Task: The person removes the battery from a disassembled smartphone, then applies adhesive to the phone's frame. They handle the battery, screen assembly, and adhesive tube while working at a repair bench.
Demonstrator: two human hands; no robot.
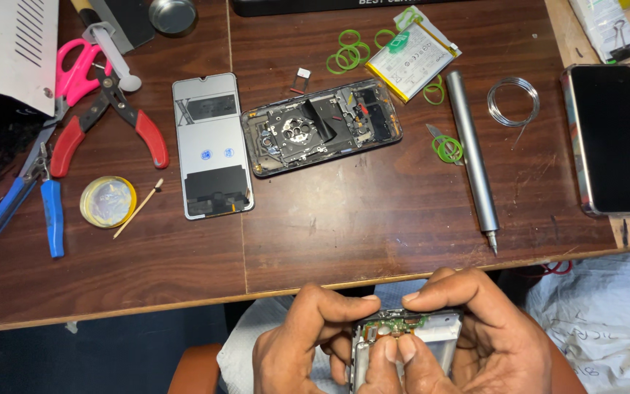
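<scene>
Below the table's front edge, my left hand [304, 343] and my right hand [475, 332] together grip a small opened phone frame [432, 335] with a green circuit board showing at its top. Thumbs and fingertips of both hands press on it. On the brown table [373, 233] lies an opened phone body [322, 125] with its insides exposed. Beside that body, to the left, sits a detached screen panel [211, 146], lying flat. A flat battery [411, 58] rests behind them.
A grey electric screwdriver [470, 157], a wire coil [513, 101] and green rubber rings [347, 52] lie at the right. A black phone [612, 138] sits far right. Red-handled pliers [114, 117], blue-handled pliers [34, 197], pink scissors [76, 67] and a round tin [108, 201] lie left.
</scene>
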